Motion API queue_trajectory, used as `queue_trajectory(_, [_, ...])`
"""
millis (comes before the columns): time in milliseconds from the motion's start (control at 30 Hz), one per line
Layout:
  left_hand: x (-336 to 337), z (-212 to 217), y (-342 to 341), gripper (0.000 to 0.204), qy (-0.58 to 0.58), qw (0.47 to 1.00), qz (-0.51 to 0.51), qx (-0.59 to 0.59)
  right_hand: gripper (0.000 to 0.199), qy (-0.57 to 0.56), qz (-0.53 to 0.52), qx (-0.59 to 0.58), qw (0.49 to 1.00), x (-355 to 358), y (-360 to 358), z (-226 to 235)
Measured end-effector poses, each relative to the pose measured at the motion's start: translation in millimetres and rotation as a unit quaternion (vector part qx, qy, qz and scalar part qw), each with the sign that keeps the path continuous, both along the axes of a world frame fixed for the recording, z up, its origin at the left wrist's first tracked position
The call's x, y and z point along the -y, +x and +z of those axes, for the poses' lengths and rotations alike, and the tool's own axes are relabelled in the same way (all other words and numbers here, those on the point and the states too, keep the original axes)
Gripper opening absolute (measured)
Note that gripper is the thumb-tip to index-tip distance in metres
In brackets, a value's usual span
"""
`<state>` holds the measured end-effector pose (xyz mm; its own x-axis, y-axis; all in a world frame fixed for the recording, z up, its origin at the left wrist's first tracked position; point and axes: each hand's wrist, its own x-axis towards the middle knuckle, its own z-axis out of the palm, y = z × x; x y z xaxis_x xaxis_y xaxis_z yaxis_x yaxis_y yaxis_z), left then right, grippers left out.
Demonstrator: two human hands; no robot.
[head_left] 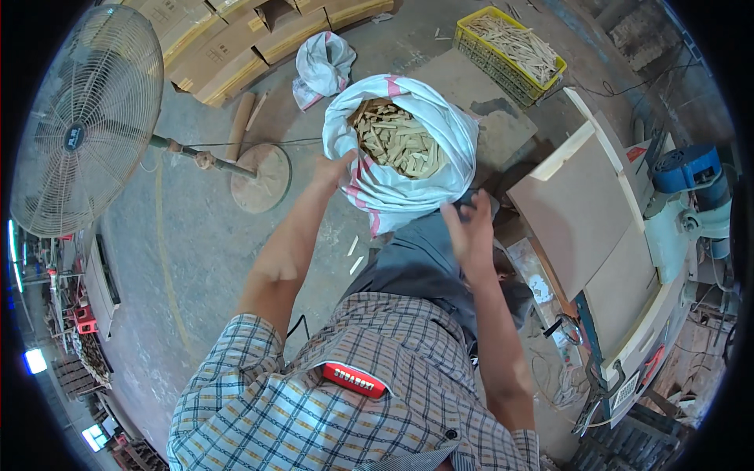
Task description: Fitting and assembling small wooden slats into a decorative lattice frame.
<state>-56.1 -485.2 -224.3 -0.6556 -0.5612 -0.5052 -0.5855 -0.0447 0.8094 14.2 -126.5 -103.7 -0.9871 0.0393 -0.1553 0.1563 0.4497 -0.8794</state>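
In front of me stands a white woven sack (459,149) with pink stripes, its mouth rolled open. Many short wood pieces (400,141) fill it close to the rim. My left hand (336,166) grips the sack's left edge, the fingers partly hidden by the fabric. Just off the sack's lower right side, my right hand (471,231) is raised above my leg, its fingers apart and nothing in them.
A large fan (86,125) stands left on a round base (263,180). Cardboard boxes (220,51) and another white sack (323,63) lie beyond. A yellow crate (510,67) holds wood strips. At right is a machine table (581,212) with a blue motor (687,167).
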Motion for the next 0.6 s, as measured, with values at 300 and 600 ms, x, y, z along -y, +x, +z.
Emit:
queue_trajectory(300, [9,38,-46,0.032,0.303,0.939,0.084,-0.141,0.051,-0.079,-0.118,0.104,0.984,20,-109,-72])
queue_trajectory(600, [-41,115,-51,0.034,0.270,0.947,-0.085,-0.154,0.036,-0.208,-0.221,0.091,0.949,9,-88,-51])
